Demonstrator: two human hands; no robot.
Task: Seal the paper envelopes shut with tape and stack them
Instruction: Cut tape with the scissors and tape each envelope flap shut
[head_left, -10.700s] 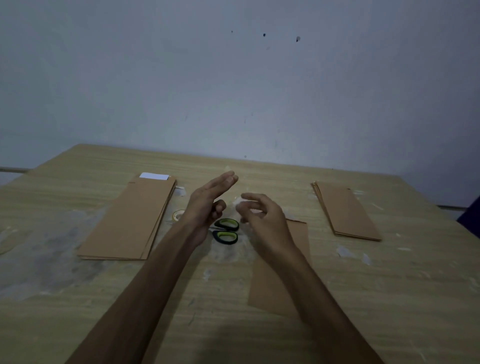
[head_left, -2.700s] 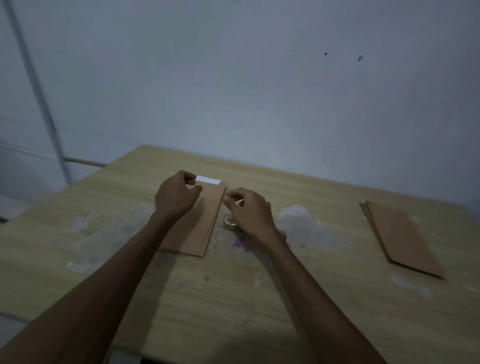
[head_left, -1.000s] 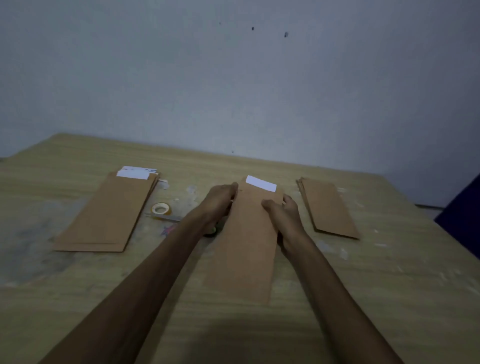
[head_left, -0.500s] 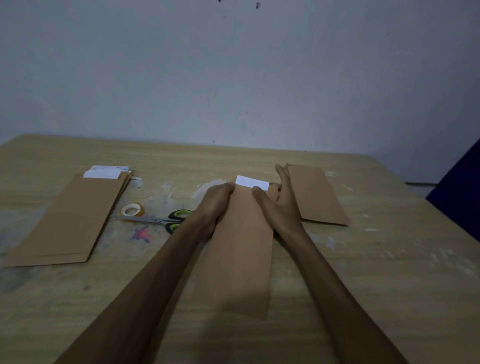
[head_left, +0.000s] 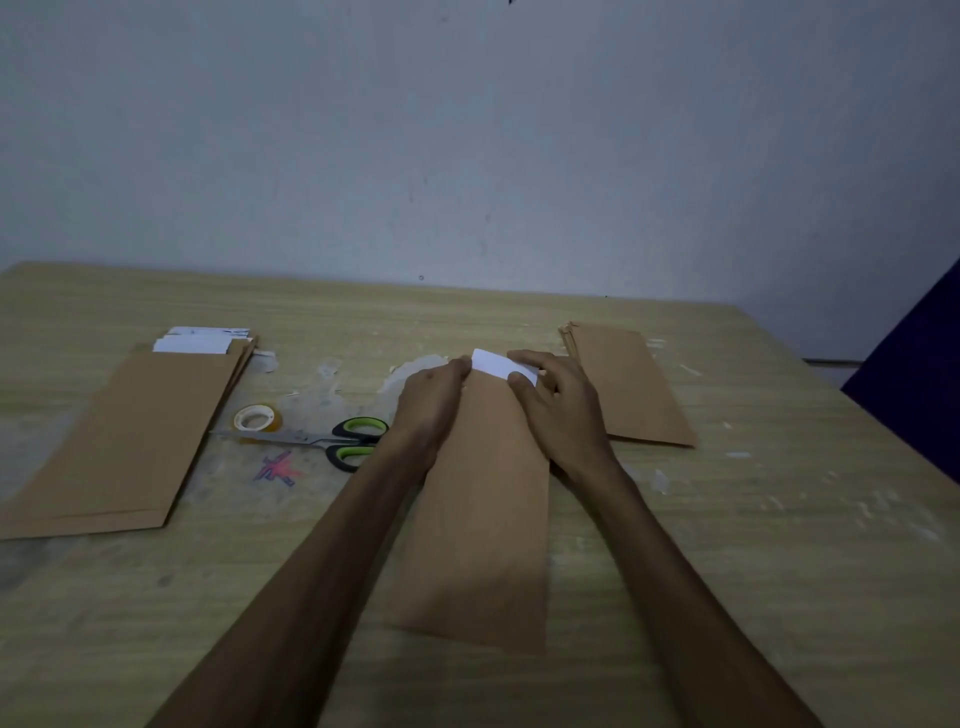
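Envelope: lies flat on the desk straight ahead of the person, long side running away from them; central spot likely chosen so both hands reach its far end alike
Slip: white paper pokes out of the envelope's far mouth; mouth not yet closed, no tape on it that I can see
Left hand: on the far left corner, fingers curled over the edge, seemingly pinning it so the paper does not slide
Right hand: on the far right corner, thumb on top by the slip, fingers bent round the edge; probably tucking the slip in or readying the fold
Left pile: envelopes with white slips showing at the far end, well apart to the left; I judge these the unsealed supply
Right pile: plain envelopes just beyond the right hand, no slips showing; likely the sealed stack, kept near for quick stacking
Tape: roll between left pile and hands, touching the scissors' blades
Scissors: green-handled, handles just beside the left wrist, within easy reach for cutting tape next
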